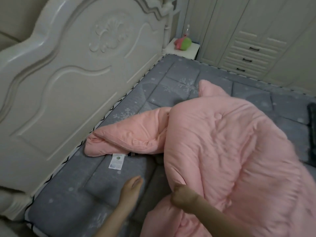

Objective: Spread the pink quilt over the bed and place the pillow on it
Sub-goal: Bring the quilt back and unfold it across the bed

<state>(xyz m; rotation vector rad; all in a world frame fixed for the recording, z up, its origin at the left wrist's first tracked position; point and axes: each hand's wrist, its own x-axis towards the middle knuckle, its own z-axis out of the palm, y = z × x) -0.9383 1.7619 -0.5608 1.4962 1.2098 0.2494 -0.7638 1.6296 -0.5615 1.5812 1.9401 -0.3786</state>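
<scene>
The pink quilt (222,142) lies bunched and folded over itself on the grey snowflake-patterned mattress (106,189), one corner reaching the headboard, a white label (116,161) showing at its edge. My right hand (183,195) is clenched on a fold of the quilt near the bed's front. My left hand (131,189) hovers flat and open over the bare mattress, just left of the quilt. No pillow is clearly in view; a dark object (312,132) sits at the right edge of the frame.
A cream carved headboard (68,74) runs along the left. A white nightstand (183,47) with a pink and green toy (183,42) stands in the far corner. A cream wardrobe with drawers (249,53) lines the far side.
</scene>
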